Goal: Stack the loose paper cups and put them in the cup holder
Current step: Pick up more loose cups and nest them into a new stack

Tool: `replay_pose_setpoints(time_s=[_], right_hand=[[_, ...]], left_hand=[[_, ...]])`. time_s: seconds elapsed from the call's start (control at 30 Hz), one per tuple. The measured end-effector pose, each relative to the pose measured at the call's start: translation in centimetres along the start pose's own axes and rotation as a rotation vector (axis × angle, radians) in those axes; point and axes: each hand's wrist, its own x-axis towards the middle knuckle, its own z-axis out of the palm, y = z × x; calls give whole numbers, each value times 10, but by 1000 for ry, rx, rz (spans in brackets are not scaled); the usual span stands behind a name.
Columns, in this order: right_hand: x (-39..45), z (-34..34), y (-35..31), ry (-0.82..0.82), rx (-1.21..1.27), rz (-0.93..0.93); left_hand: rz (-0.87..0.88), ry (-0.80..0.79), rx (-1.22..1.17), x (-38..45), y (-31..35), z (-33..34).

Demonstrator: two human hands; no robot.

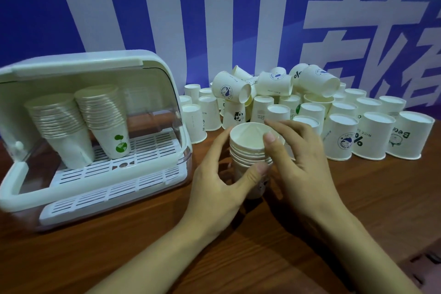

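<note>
Both hands close on one short stack of paper cups (248, 150) in the head view. From the stack, the left hand (214, 188) lies at about 8 o'clock, its thumb and fingers curled round the stack's left side, thumb tip against the lower rims. The right hand (296, 164) lies at about 4 o'clock, its thumb pressed on the top cup's near rim and its fingers bent round the far side. The stack stands on the wooden counter (152, 241) with its long axis upright, mouths pointing up, the nested rims showing as rings below the top cup.

At 9 o'clock from the stack stands the cup holder (21, 188), a white box with a clear lid raised. Two taller stacks (71, 126) sit inside on its slotted tray, mouths up and leaning a little left.

At 12 to 3 o'clock, loose cups (372, 136) crowd the counter; most stand upside down, and several at the back lie tipped on their sides atop the others.
</note>
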Motion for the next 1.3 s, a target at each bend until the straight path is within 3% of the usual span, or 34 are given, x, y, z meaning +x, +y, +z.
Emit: replay_pose_setpoints(time_s=[0.27,0.37,0.5,0.6,0.67,0.8,1.03,1.17,1.3], right_hand=[[5,-10,7,-93,-77,-40],[12,-22,15,-35,-30,-61],[26,-30,32,69,-308,31],[34,-24,43,-60,-582,171],[34,-19,49,-116,-597,159],[29,-22,50,-2,-568,91],[19,-33,41,113,-279,200],[18,-35,29,300,270,202],[20,-28,7,206,576,98]], left_hand=[[-2,70,38,-1,-5,1],[-7,56,65,-1,-5,-1],[-11,41,74,0,-4,-2],[-12,34,57,-1,-2,-2],[-18,29,46,-1,-1,-2],[-13,36,41,0,-3,-1],[-24,46,22,-2,-2,0],[-37,49,37,-2,-2,1],[-42,48,17,-1,-1,1]])
